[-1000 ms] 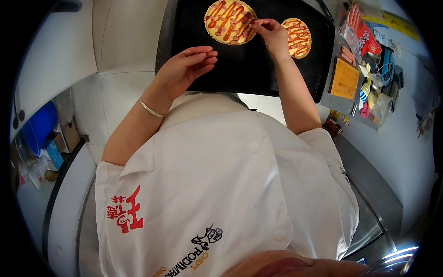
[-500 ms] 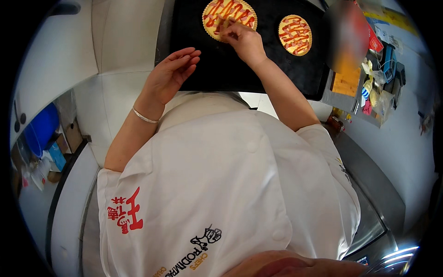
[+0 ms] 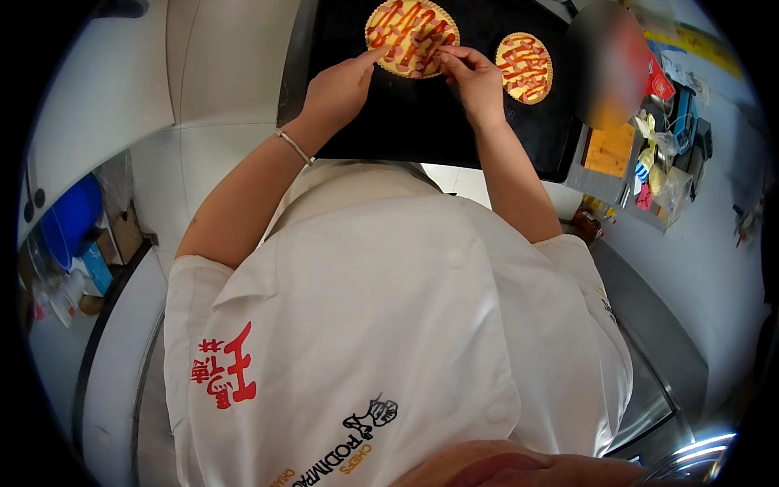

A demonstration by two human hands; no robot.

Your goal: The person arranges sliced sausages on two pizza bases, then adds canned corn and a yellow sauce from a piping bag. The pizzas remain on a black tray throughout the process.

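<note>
A round pizza (image 3: 410, 32) with a crimped edge, red sauce lines and pink topping pieces lies on a black baking tray (image 3: 381, 130). The index finger of my left hand (image 3: 342, 91) reaches over its lower left edge; the other fingers are tucked under, and whatever they hold is hidden. At the pizza's lower right edge, my right hand (image 3: 477, 83) has thumb and fingers pinched together. What sits in that pinch is too small to make out. A second pizza (image 3: 524, 68), topped alike, lies on the tray right of my right hand.
Right of the tray are a wooden board (image 3: 608, 150), a blurred patch, a red box (image 3: 660, 79) and bagged items (image 3: 649, 166). A blue tub (image 3: 71, 219) and boxes stand low at the left. A pale surface (image 3: 227, 65) adjoins the tray's left side.
My left hand has turned over from palm up and moved forward and right to the pizza's edge. My right hand has shifted right from over the pizza to its lower right edge.
</note>
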